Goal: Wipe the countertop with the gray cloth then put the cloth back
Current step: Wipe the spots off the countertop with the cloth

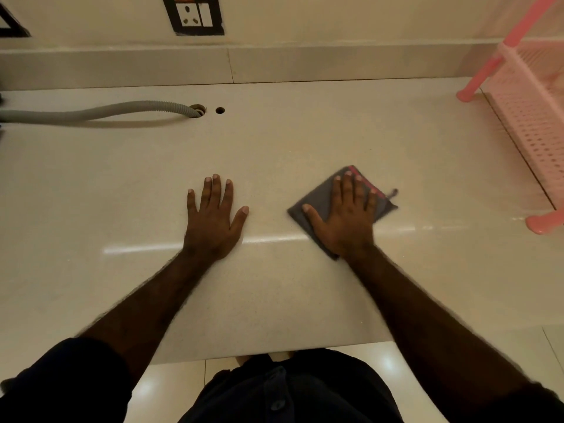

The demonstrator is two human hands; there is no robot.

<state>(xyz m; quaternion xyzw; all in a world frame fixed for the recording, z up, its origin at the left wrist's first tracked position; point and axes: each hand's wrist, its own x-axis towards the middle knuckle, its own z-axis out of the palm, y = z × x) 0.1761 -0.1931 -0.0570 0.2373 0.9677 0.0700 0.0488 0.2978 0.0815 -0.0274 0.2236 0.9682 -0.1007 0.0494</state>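
Fingers (355, 190) of right hand (345, 218) splayed flat on gray cloth (314, 203).

The pale table (274, 141) carried a gray cloth (317, 206) under the right hand (345, 221), the flat left hand (213, 221), a hose (100, 112) and a pink rack (531, 126).

Countertop inventory, head view

Two hands: left hand (212, 221), right hand (346, 221); one gray cloth (317, 199); one hose (100, 111); one pink rack (531, 123); one wall socket (193, 15).

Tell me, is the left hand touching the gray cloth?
Apart. The head view shows the left hand flat on bare countertop, with clear surface between it and the gray cloth.
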